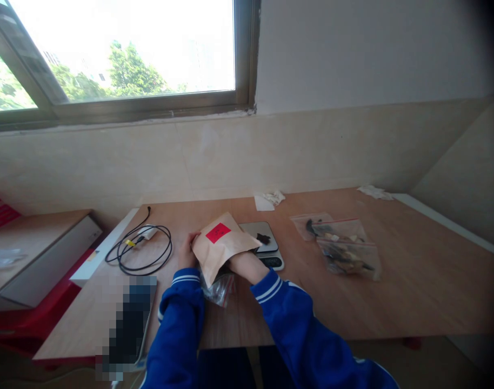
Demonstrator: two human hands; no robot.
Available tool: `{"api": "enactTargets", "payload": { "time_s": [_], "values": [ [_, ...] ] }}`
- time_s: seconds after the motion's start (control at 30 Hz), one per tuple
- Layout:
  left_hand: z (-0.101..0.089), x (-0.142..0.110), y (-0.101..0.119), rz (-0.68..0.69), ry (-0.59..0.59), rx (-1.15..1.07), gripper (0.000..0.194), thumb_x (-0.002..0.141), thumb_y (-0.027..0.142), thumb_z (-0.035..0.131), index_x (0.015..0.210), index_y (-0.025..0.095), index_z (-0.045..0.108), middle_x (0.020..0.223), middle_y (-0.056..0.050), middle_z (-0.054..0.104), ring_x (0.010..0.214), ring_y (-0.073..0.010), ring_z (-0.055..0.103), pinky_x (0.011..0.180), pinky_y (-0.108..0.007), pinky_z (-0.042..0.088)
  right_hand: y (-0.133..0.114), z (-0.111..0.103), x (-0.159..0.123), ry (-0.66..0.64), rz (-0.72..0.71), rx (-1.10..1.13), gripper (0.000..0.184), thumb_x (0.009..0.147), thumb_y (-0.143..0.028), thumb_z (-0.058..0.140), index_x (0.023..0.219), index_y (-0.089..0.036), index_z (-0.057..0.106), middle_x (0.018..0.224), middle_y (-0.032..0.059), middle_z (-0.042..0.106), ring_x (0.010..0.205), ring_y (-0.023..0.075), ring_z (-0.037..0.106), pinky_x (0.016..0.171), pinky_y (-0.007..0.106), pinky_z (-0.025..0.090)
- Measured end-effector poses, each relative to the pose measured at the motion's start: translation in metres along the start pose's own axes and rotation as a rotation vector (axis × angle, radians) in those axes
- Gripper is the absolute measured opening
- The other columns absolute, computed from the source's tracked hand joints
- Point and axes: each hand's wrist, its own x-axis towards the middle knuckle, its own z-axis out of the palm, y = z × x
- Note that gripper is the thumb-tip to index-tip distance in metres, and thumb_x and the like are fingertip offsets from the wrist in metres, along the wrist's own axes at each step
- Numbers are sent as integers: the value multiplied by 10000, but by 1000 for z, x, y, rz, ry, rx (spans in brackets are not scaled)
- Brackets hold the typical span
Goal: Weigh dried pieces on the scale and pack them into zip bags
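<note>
A tan paper envelope (222, 246) with a red label (218, 233) is held over the wooden table (393, 292). My left hand (187, 252) grips its left edge, fingers curled round it. My right hand (247, 266) reaches up under the envelope, its fingers hidden by the paper. A clear plastic bag (219, 289) lies just below the envelope between my blue sleeves. Behind the envelope stands a small digital scale (267, 248) with a dark piece (264, 237) on its pan.
Two clear zip bags (344, 246) with dark bits lie to the right. A coiled black cable (144, 248) lies left, a blurred flat device (129, 319) at the front left. Crumpled tissue (271, 199) and another scrap (374, 191) lie by the wall.
</note>
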Motion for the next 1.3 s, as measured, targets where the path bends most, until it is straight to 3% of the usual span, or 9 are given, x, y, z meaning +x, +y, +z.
{"api": "enactTargets", "payload": {
  "time_s": [0.13, 0.3, 0.43, 0.57, 0.73, 0.87, 1.1, 1.3],
  "values": [
    [0, 0, -1, 33, -15, -6, 306, 754, 221, 532, 1037, 167, 637, 1084, -87, 679, 1054, -263, 612, 926, -395, 469, -12, -12, -14, -112, -56, -40, 439, 785, -70, 607, 1220, -129, 595, 1271, 136, 607, 1151, 265, 577, 1027, 383, 452],
    [0, -4, 6, 54, -24, -21, 342, 728, 219, 553, 1057, 147, 616, 1081, -106, 675, 1045, -271, 612, 921, -414, 475, -32, -44, -16, -119, -76, 23, 462, 807, 29, 482, 1212, -172, 577, 1236, 93, 619, 1168, 211, 557, 1060, 376, 421],
    [-1, -5, 11, 35, -38, -27, 377, 709, 228, 589, 1077, 144, 598, 1058, -112, 680, 1029, -276, 617, 915, -415, 480, -35, -69, -16, -101, -85, 79, 431, 830, 4, 492, 1196, -210, 573, 1197, 76, 617, 1176, 218, 526, 1025, 413, 448],
    [-1, -4, 9, -3, -50, -21, 366, 722, 233, 587, 1080, 160, 604, 1043, -94, 688, 1016, -270, 627, 914, -404, 483, -33, -85, -20, 6, -107, 156, 470, 835, -5, 488, 1226, -253, 566, 1234, 50, 596, 1194, 200, 506, 1031, 404, 451],
    [4, -2, -4, -53, 4, 17, 376, 733, 194, 560, 1108, 182, 593, 1011, -73, 696, 973, -261, 642, 880, -400, 493, -25, -99, -29, 325, -31, 272, 379, 891, -128, 504, 1220, -301, 577, 1303, 48, 569, 1202, 198, 526, 1015, 400, 458],
    [8, 1, -13, -126, 105, 60, 400, 710, 120, 543, 1102, 184, 591, 924, -76, 699, 954, -274, 647, 887, -427, 489, 4, -88, -35, 523, 147, 340, 318, 882, -212, 550, 1196, -249, 582, 1289, 94, 578, 1200, 213, 536, 1013, 405, 444],
    [8, 3, -13, -120, 98, 55, 415, 727, 116, 566, 1139, 171, 560, 1031, -118, 674, 1100, -320, 584, 980, -489, 428, 61, -35, -34, 378, 228, 287, 319, 827, -207, 549, 1137, -207, 624, 1192, 109, 642, 1134, 224, 581, 964, 432, 461],
    [8, 3, -10, -136, 76, 65, 451, 737, 93, 560, 1186, 119, 537, 1069, -161, 656, 1125, -340, 566, 989, -502, 419, 84, -32, -23, 350, 331, 184, 394, 836, -261, 552, 1220, -176, 580, 1123, 119, 672, 1030, 241, 620, 919, 444, 462]
  ]
}}
